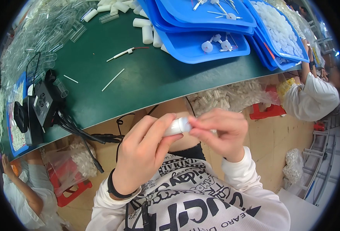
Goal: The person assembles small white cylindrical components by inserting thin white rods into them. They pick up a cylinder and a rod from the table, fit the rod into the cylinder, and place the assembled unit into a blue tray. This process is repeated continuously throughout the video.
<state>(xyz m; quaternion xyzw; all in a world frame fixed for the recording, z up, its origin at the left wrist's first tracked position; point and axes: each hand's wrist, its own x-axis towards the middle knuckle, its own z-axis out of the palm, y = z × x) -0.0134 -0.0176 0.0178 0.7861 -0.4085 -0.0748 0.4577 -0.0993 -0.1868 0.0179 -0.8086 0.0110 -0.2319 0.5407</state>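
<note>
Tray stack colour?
Blue trays, clearest in the head view, on the green table.

Bright, even overhead light, soft shadows. Fisheye bends edges toward a black rim. The near hands blur slightly.

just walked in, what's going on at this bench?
A person holds a small white plastic cylinder between both hands in front of their chest, left hand gripping its body and right hand pinching its end. On the green table beyond lie stacked blue trays with small white parts, loose white tubes, thin white sticks and a black device with cables.
</note>
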